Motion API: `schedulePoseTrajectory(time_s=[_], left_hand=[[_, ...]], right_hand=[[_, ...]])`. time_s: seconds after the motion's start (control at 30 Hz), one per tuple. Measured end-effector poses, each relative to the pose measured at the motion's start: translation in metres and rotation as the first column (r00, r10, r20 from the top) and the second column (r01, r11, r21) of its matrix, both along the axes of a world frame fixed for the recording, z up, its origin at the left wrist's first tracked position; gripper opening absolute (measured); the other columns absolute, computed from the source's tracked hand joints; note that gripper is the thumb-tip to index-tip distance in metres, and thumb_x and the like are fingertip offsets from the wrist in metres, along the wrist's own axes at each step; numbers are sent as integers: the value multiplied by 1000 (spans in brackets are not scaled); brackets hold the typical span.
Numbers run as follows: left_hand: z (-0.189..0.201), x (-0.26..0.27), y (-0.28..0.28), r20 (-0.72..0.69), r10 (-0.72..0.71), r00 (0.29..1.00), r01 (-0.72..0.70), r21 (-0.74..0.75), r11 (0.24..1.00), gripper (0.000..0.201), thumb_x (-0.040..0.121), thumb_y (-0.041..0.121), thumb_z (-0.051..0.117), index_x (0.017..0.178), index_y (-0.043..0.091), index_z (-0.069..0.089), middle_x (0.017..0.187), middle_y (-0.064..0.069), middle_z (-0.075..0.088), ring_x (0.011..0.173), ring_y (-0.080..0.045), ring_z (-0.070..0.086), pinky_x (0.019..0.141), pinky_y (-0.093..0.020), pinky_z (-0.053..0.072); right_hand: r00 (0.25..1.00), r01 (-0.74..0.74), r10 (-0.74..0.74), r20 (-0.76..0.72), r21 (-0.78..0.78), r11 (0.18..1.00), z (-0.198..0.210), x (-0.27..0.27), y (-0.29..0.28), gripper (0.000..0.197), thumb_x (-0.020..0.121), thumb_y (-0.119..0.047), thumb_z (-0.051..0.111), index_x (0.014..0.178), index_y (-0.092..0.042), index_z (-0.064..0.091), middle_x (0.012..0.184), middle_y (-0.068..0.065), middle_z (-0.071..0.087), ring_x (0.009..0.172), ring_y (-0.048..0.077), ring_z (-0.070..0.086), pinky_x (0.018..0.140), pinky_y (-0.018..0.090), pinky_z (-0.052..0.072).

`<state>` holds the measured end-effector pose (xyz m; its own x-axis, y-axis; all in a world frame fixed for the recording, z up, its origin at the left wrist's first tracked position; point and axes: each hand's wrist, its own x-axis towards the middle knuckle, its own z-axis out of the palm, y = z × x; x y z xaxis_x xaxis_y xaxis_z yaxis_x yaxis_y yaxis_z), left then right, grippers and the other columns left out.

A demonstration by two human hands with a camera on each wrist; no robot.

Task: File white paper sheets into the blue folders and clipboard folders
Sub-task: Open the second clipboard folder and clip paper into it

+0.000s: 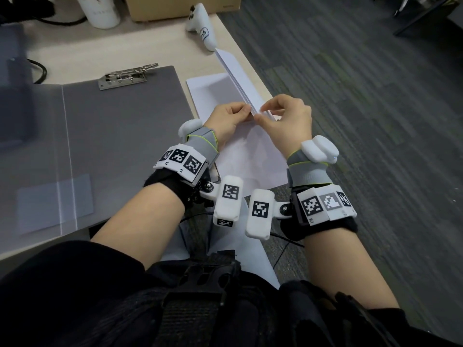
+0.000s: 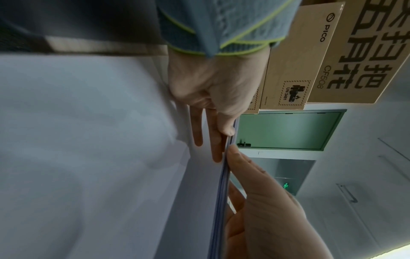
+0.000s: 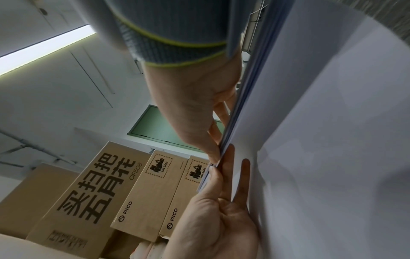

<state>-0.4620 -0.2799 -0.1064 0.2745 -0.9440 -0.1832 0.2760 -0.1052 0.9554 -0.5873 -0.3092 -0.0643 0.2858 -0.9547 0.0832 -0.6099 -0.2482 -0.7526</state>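
A stack of white paper sheets [image 1: 238, 73] stands on its long edge at the desk's right side, its far end by a white controller. My left hand [image 1: 246, 111] and right hand [image 1: 261, 113] both pinch the stack's near top edge, fingertips almost touching. In the left wrist view my left hand [image 2: 235, 157] has its thumb on the layered sheet edges [image 2: 219, 201]. In the right wrist view my right hand [image 3: 217, 171] pinches the same edges [image 3: 244, 105]. One sheet [image 1: 208, 93] lies flat under the stack. A grey clipboard folder [image 1: 120, 136] lies open to the left, and its metal clip [image 1: 125, 76] holds no paper.
A white controller [image 1: 200, 23], a cardboard box [image 1: 180, 6] and a white container [image 1: 102, 11] stand at the back of the desk. A black cable [image 1: 40, 71] runs at the left. The desk's right edge [image 1: 253, 68] borders grey carpet [image 1: 363, 96].
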Motion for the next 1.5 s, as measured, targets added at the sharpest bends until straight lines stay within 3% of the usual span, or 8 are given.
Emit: schedulePoseTrajectory(time_s=[0.33, 0.5, 0.67, 0.83, 1.03, 1.13, 1.37, 1.5], left_hand=[[0, -6, -9, 212, 24, 977, -50, 119, 992, 33, 93, 8, 46, 62, 13, 53, 44, 13, 63, 45, 4, 58, 58, -16, 47], [1, -10, -10, 157, 42, 987, -59, 103, 993, 32, 94, 2, 43, 65, 9, 53, 43, 12, 63, 45, 4, 60, 55, -7, 48], [0, -8, -9, 167, 53, 985, -75, 129, 989, 30, 92, 5, 46, 63, 11, 54, 47, 9, 63, 55, -10, 60, 60, -19, 49], [9, -8, -3, 98, 34, 995, -44, 92, 995, 29, 95, 5, 44, 68, 10, 55, 51, 8, 66, 51, -2, 64, 59, -12, 52], [26, 6, 5, 145, -110, 983, 94, 111, 989, 26, 98, 23, 43, 80, 15, 59, 68, 7, 74, 76, -5, 69, 81, -28, 48], [34, 24, 9, 186, 38, 982, -50, 58, 997, 19, 97, 16, 46, 84, 12, 61, 66, 10, 72, 68, 3, 68, 65, -13, 48], [46, 63, 20, 385, 349, 855, -394, 42, 918, 54, 93, 25, 51, 140, 7, 31, 145, -14, 38, 131, -20, 41, 112, -31, 32], [65, 70, 37, 284, 390, 876, -399, -29, 916, 42, 89, 30, 49, 122, 4, 48, 83, -16, 61, 57, 2, 54, 59, -17, 44]], right_hand=[[1000, 0, 0, -9, 1, 1000, 0, -3, -1, 16, 75, -24, 70, 89, -17, 67, 98, 0, 70, 97, 22, 65, 85, 42, 52], [976, 73, -79, -202, -35, 997, 2, -17, -13, 36, 89, -13, 51, 124, -18, 55, 122, 7, 63, 111, 33, 58, 90, 40, 47], [948, -52, 33, -318, -51, 997, -5, -20, -9, 78, 81, -55, 60, 141, -9, 39, 147, 10, 40, 138, 27, 33, 112, 41, 28], [903, -135, 168, -395, 110, 985, -6, -13, 2, 66, 77, -35, 69, 132, -14, 42, 124, 10, 57, 116, 32, 54, 87, 40, 48], [903, 24, 14, -429, 82, 996, 2, -9, 4, 31, 79, -7, 51, 109, -7, 47, 110, 19, 57, 84, 36, 52, 66, 35, 37], [936, 63, -49, -348, 31, 998, 17, -8, 8, 31, 77, -7, 51, 107, -8, 49, 108, 18, 58, 85, 38, 51, 66, 34, 36], [996, 89, -91, -3, -163, 983, 63, 8, 16, 30, 78, -10, 59, 107, -11, 52, 96, 9, 62, 79, 27, 48, 64, 26, 33], [985, 47, -7, 172, -234, 971, 74, 26, 27, 27, 76, -10, 64, 93, -20, 45, 76, -6, 50, 72, 21, 43, 54, 21, 26]])
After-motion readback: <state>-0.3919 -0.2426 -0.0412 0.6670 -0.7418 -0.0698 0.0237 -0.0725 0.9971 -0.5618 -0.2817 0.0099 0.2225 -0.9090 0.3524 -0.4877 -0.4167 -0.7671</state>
